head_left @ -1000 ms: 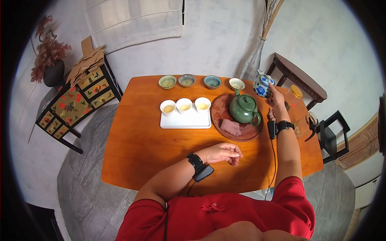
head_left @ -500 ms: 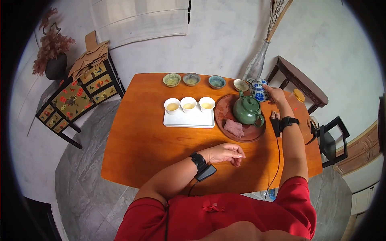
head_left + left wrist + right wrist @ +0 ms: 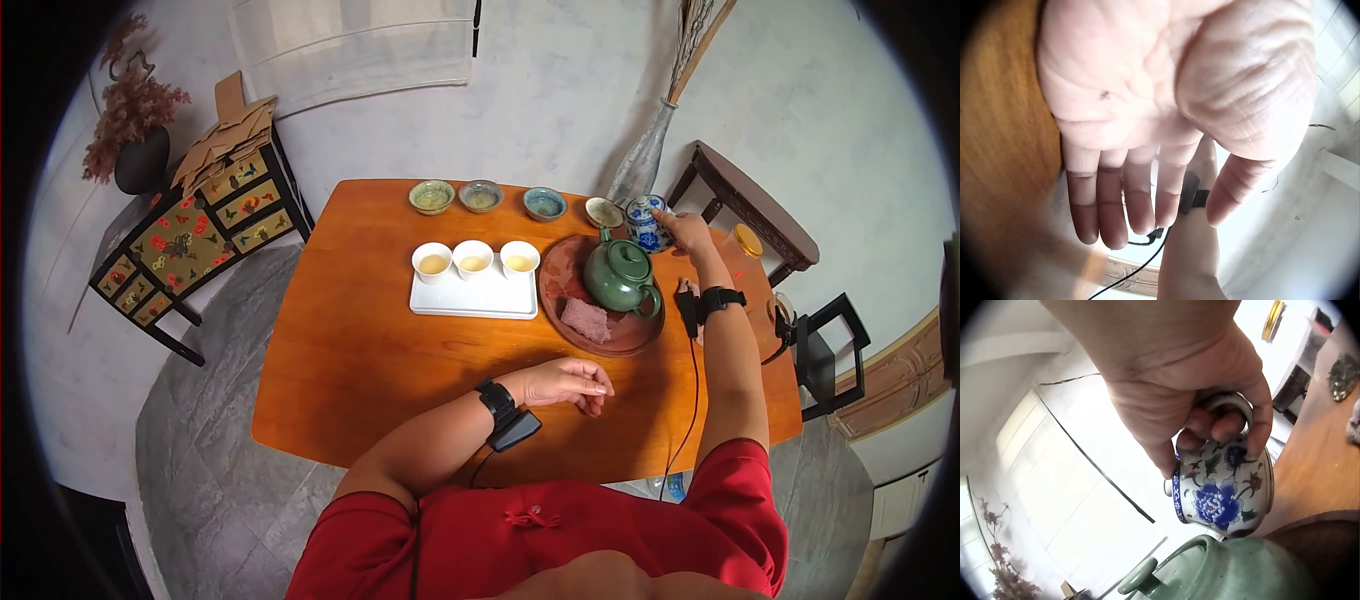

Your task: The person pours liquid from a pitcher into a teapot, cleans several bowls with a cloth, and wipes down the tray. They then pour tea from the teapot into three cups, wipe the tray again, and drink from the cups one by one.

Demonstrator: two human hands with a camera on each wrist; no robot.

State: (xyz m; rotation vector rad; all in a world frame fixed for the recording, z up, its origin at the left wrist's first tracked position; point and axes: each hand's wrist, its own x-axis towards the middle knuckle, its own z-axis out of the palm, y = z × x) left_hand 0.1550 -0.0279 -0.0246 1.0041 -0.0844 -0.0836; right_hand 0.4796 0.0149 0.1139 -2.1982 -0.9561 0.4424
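Note:
My right hand [image 3: 688, 233] grips the handle of a blue-and-white porcelain teapot [image 3: 1222, 494] at the table's far right. In the right wrist view, fingers curl through the loop handle and the thumb reaches the lid's edge. The pot's left side is close by a small pale bowl [image 3: 604, 212]. Just in front, a green teapot [image 3: 620, 275] sits on a round brown tray [image 3: 563, 262] beside a folded pink cloth [image 3: 585, 320]. My left hand [image 3: 560, 383] is held over the table's near part, fingers loosely bent and holding nothing; the left wrist view shows its bare palm [image 3: 1122, 81].
Three white cups with pale yellow liquid, one at the left [image 3: 432, 262], stand on a white rectangular tray [image 3: 473, 303]. Several bowls, including a blue one [image 3: 545, 204], line the back edge. A yellow-lidded jar [image 3: 747, 240] is right of my right hand. A cable [image 3: 694, 400] trails from that wrist.
My right hand has brought the blue-and-white teapot left and slightly nearer, closing the gap to the small bowl, mostly in the first half second. My left hand has stayed in place.

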